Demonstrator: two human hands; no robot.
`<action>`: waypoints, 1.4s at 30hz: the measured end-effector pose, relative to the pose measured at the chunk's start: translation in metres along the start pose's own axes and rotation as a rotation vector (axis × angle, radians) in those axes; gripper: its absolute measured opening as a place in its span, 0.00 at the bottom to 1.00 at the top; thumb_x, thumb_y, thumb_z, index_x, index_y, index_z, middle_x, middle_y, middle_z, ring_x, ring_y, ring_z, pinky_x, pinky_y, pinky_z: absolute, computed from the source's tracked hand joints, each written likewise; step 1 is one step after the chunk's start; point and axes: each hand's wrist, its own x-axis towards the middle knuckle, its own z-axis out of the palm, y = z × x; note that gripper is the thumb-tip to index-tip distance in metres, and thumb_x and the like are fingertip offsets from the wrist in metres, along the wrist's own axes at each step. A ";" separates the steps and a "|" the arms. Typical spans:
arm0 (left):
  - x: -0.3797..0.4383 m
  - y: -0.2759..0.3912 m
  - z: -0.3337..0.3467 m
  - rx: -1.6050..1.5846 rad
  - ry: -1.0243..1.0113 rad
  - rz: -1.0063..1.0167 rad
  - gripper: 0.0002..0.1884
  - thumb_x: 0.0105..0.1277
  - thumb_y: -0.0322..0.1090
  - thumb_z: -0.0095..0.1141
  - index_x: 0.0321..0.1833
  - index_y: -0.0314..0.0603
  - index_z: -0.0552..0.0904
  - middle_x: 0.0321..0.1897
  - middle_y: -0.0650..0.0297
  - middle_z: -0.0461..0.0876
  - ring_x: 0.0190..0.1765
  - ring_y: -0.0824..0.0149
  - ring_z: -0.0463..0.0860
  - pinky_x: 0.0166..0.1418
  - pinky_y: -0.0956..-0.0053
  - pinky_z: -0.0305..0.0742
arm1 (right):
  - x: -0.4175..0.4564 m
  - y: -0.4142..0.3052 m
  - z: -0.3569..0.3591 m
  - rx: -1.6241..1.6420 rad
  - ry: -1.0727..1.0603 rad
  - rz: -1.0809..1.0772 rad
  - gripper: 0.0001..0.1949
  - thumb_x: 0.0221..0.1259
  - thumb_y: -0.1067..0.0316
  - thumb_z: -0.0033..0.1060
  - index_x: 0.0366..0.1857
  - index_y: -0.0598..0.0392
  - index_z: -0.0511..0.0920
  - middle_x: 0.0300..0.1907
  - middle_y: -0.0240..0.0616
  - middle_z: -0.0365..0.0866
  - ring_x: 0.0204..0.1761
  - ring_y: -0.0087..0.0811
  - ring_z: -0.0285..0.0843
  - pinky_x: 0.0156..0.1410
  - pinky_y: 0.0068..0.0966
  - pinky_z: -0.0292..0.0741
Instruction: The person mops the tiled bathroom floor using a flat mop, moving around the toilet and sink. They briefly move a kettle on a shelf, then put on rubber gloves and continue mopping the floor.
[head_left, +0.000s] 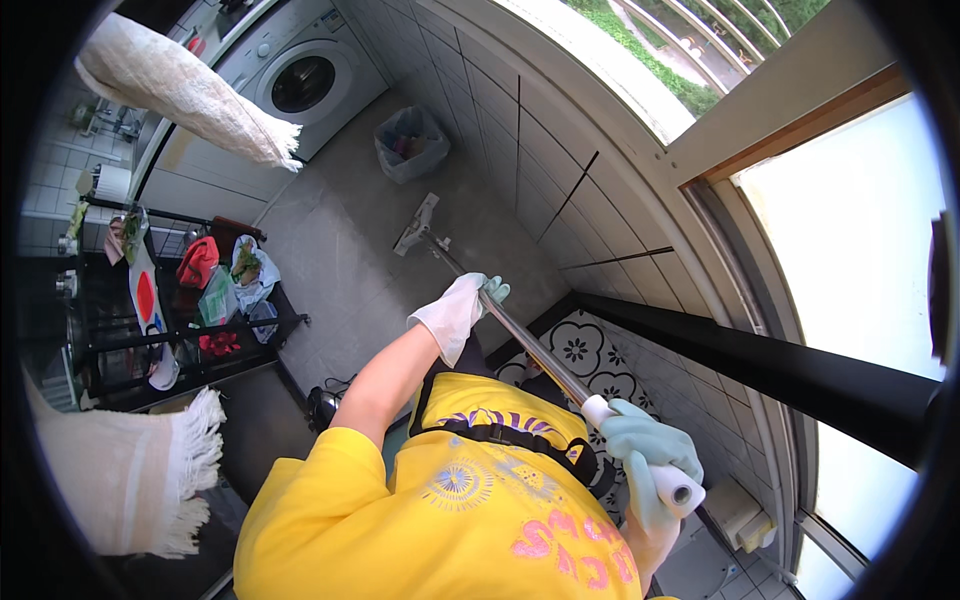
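I hold a mop with a metal pole slanting across in front of my yellow shirt. My left hand, in a pale green and white rubber glove, is closed around the lower part of the pole. Around the white plastic grip at the pole's upper end, my right hand is closed in a matching glove. The narrow flat mop head is at the grey tiled floor; whether it presses on the tiles I cannot tell.
Beyond the mop head stands a bin lined with a clear bag, near a front-loading washing machine. A black rack with bagged vegetables is at left. Fringed towels hang close by. A tiled wall runs along the right, under a window.
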 end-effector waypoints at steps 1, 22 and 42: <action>0.015 0.017 -0.006 0.026 0.030 -0.038 0.07 0.63 0.28 0.36 0.41 0.30 0.64 0.32 0.56 0.73 0.34 0.58 0.79 0.42 0.69 0.81 | 0.011 0.005 0.016 0.009 0.027 0.022 0.07 0.41 0.83 0.48 0.27 0.66 0.75 0.30 0.47 0.77 0.43 0.47 0.75 0.59 0.46 0.63; 0.064 0.027 -0.032 0.747 0.119 -0.371 0.09 0.64 0.31 0.35 0.32 0.35 0.70 0.21 0.63 0.76 0.18 0.71 0.75 0.26 0.77 0.80 | -0.027 0.039 0.205 -0.308 0.876 0.149 0.06 0.52 0.70 0.50 0.23 0.61 0.72 0.24 0.44 0.76 0.33 0.40 0.78 0.55 0.48 0.68; -0.001 -0.106 -0.077 1.274 -0.192 -0.539 0.06 0.60 0.24 0.35 0.25 0.37 0.64 0.19 0.60 0.70 0.17 0.70 0.69 0.19 0.75 0.68 | -0.174 0.086 0.307 -0.423 1.577 0.205 0.08 0.56 0.70 0.45 0.22 0.61 0.69 0.26 0.47 0.77 0.35 0.41 0.77 0.55 0.49 0.68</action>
